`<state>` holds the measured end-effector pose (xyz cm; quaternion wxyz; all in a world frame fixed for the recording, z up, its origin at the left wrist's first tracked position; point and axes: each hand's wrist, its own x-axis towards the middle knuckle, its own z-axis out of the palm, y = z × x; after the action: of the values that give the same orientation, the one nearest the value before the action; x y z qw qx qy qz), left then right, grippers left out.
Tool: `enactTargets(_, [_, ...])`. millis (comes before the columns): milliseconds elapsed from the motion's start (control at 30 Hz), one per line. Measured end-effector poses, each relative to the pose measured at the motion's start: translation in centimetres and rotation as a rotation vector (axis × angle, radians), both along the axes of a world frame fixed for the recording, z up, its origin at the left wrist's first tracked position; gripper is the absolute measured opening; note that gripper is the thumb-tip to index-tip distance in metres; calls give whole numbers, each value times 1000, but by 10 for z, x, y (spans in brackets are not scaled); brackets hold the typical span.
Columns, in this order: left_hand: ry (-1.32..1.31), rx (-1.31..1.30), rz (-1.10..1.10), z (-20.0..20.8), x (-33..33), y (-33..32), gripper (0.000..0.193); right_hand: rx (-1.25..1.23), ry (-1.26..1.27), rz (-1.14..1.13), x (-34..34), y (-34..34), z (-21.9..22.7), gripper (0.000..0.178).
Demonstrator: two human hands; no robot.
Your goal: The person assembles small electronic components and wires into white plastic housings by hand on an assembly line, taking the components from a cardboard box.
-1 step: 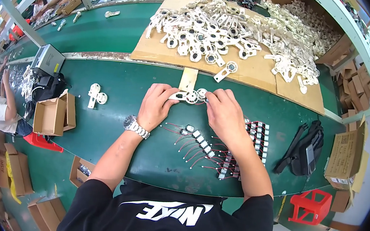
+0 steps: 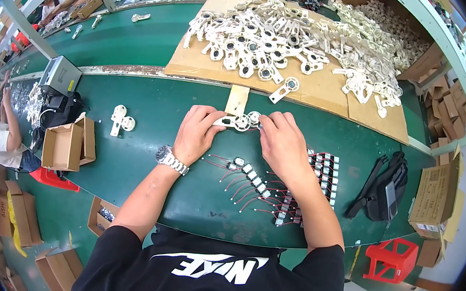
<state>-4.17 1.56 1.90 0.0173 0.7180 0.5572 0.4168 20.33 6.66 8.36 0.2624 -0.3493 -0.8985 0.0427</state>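
Observation:
My left hand (image 2: 195, 133), with a metal-banded watch on its wrist, is closed on the flat handle end of a white plastic housing (image 2: 241, 122) with a round, spoked ring. My right hand (image 2: 283, 145) pinches at the other end, beside a smaller white round part (image 2: 253, 117); its fingertips partly hide what they grip. A thin red wire shows near those fingers. Just beyond lies a tan rectangular piece (image 2: 237, 100). Nearer to me are small white-topped blocks (image 2: 252, 176) with red and black wires, and more stand in rows (image 2: 326, 175) beside my right forearm.
A large heap of white plastic housings (image 2: 255, 40) covers cardboard across the table. To the left lie a similar white piece (image 2: 116, 121) and an open carton (image 2: 62, 147). A black bag (image 2: 381, 189) rests at right, above a red stool (image 2: 391, 260). Other people work at far left.

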Motion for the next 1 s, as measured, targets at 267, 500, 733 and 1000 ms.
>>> enactTargets(267, [78,20,-54,10,7,-4,31,-144,147,72,-9,-6,-4,33])
enactTargets(500, [79,68,-61,12,11,-7,31,20,139,121,-20,-8,-19,26])
enactTargets(733, [131,85,-67,15,11,-8,31,73,92,25,-20,-8,-15,24])
enactTargets(1000, [115,90,-72,18,14,-11,31,16,53,-31,-19,-14,-18,20])
